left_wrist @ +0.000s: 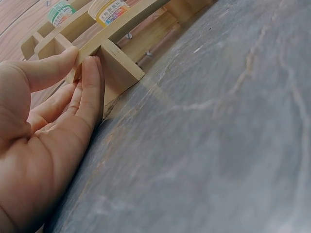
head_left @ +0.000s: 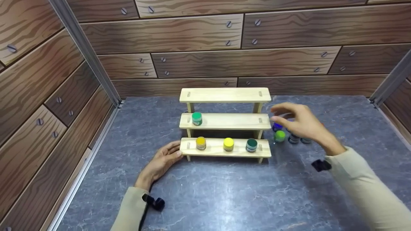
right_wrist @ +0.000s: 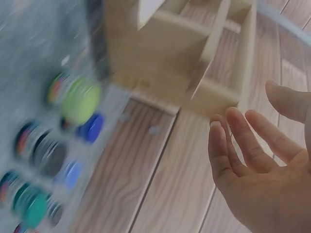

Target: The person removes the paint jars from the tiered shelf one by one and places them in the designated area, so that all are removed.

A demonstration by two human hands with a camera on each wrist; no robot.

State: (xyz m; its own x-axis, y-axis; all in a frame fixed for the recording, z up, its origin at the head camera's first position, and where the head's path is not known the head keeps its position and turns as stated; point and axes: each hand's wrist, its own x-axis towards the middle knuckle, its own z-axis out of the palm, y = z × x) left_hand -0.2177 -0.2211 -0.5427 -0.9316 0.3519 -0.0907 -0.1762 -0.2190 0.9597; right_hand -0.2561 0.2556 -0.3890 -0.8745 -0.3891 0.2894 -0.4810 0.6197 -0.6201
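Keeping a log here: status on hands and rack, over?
Left hand pinches bottom shelf. Right hand empty, near middle shelf. Four jars shelved. No obstruction visible.

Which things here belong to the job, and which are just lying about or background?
Likely the job:
three-tier wooden stand, gripped by the left hand
four paint jars on the stand
clustered jars beside it

Likely just surroundings:
marbled tabletop
plank-patterned walls
black wrist-worn devices

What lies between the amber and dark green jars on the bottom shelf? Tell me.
The yellow jar, with bare shelf on either side, in the head view.
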